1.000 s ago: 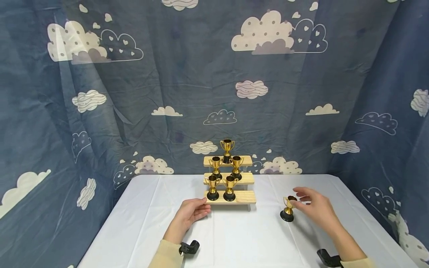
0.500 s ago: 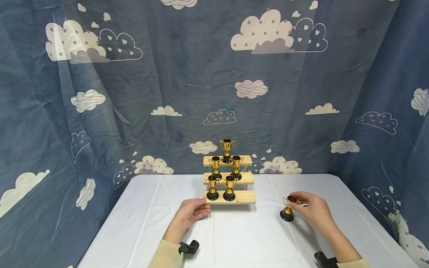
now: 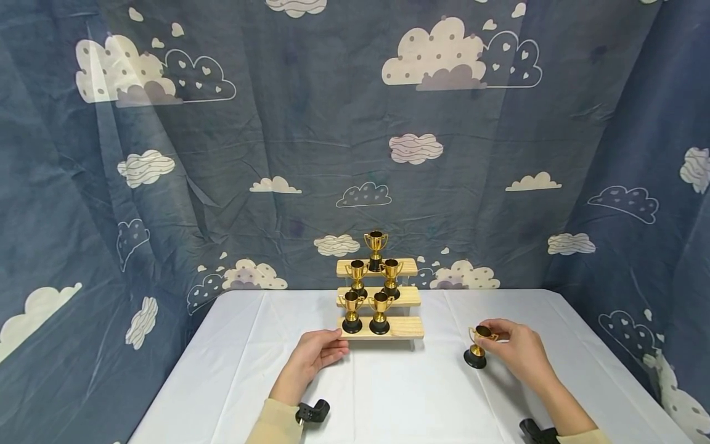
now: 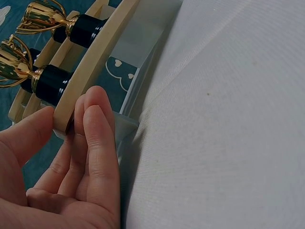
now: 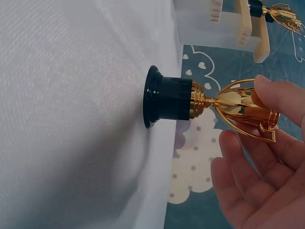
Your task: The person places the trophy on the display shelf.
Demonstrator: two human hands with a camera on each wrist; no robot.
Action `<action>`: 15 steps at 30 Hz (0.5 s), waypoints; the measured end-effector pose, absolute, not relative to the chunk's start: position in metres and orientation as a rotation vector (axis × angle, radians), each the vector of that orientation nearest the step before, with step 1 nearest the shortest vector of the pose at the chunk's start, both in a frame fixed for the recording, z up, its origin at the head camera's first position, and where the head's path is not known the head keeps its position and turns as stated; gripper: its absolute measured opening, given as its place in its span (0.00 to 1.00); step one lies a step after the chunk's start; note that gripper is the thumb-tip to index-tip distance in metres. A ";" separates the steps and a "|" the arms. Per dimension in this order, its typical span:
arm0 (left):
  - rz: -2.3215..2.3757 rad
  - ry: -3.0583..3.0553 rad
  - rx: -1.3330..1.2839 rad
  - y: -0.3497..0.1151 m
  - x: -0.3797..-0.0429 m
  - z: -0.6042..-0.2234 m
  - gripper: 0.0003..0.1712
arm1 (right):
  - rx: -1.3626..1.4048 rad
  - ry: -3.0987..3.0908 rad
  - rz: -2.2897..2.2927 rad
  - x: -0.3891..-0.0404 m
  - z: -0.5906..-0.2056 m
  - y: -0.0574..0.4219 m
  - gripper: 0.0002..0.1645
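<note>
A small gold trophy (image 3: 476, 356) with a black base stands upright at the right of the white table. My right hand (image 3: 524, 353) pinches its cup near the rim, the thumb (image 5: 276, 93) on one side and fingers behind. At the table's back middle is a three-tier wooden display stand (image 3: 408, 327). My left hand (image 3: 312, 357) grips the left end of its lowest board (image 4: 88, 71), thumb above and fingers underneath. Two trophies (image 3: 379, 313) stand on the left and middle of that board. Two more trophies (image 3: 391, 277) are on the middle tier, and one trophy (image 3: 376, 250) tops the stand.
White cloth (image 3: 410, 394) covers the table. A dark blue curtain (image 3: 310, 135) with cloud prints hangs close behind it and along both sides. The lowest board has bare wood to the right of its trophies. Clear supports (image 4: 143, 38) hold the boards up.
My right hand has moved slightly left, and its fingers have closed in on the trophy's cup. The left hand stays on the stand, and the trophies keep their places.
</note>
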State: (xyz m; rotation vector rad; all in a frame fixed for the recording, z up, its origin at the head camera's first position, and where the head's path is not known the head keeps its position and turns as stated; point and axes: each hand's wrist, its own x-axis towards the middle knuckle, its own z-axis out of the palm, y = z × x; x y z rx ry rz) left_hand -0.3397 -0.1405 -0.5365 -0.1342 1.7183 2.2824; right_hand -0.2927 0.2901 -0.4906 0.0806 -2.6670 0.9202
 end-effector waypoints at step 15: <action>2.283 1.716 -0.132 -0.140 -0.338 -0.536 0.20 | 0.040 -2.687 0.935 -0.291 -0.493 0.288 0.31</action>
